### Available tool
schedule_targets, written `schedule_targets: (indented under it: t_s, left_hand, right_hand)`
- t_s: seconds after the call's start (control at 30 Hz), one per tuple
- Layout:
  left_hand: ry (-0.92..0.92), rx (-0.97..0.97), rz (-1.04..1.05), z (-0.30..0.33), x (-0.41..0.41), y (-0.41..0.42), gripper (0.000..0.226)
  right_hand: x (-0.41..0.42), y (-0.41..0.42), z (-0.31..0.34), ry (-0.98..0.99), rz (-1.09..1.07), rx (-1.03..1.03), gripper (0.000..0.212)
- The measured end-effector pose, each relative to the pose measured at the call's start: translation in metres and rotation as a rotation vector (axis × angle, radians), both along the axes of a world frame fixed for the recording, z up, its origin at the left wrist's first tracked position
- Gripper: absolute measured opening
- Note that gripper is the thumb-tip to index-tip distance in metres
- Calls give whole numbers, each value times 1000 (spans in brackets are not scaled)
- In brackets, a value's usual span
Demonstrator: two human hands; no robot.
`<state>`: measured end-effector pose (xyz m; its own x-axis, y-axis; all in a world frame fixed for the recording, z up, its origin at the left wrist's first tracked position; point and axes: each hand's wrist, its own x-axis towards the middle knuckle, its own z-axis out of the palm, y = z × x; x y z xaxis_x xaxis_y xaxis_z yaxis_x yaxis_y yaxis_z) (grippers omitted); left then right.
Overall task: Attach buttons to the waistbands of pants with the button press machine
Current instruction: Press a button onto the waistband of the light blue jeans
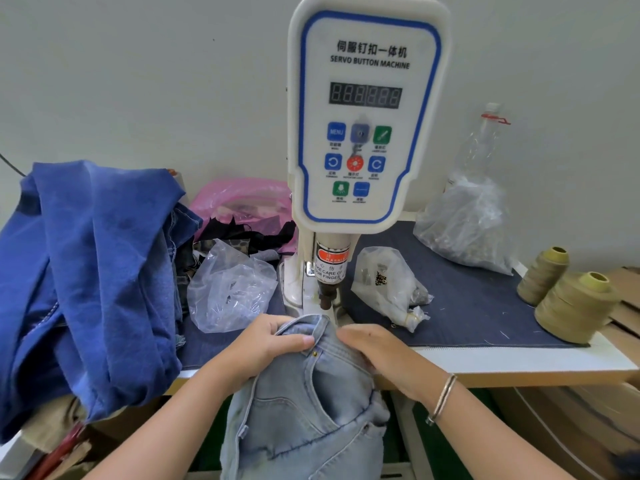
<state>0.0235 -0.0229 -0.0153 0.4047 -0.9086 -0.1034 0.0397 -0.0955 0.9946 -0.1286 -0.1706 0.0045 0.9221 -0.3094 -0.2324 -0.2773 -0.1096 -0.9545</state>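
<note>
A white and blue servo button machine stands at the back of the table, its dark press head just above the cloth. Light blue jeans hang off the table's front edge, with the waistband pushed up under the press head. My left hand grips the waistband from the left, thumb on top near a small brass rivet. My right hand lies on the denim to the right, fingers curled over the waistband's edge. A small clear bag of metal buttons lies right of the machine.
A pile of dark blue denim fills the table's left side. Clear and pink plastic bags lie beside it. A larger clear bag and a plastic bottle stand at the back right. Two olive thread cones sit at the right edge.
</note>
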Motion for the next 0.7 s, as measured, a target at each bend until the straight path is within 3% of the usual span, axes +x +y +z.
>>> schedule_targets:
  t_s: [0.07, 0.17, 0.23, 0.33, 0.47, 0.7]
  left_hand:
    - [-34, -20, 4, -1, 1, 4, 28]
    - [-102, -80, 125, -4, -2, 5, 12]
    - [-147, -105, 208, -7, -4, 2, 15]
    - [-212, -106, 250, -10, -6, 0, 18]
    - [-246, -107, 242, -16, -3, 2, 22]
    - [-232, -84, 238, -14, -1, -1, 19]
  right_hand:
    - [-5, -8, 7, -10, -15, -240, 24]
    - [-2, -40, 19, -150, -417, -433, 16]
    - [7, -65, 28, -29, -535, -695, 22]
    - [25, -87, 29, 380, -312, -1014, 30]
    - [55, -96, 26, 710, -210, -1147, 31]
    - [68, -92, 13, 550, -234, -1376, 22]
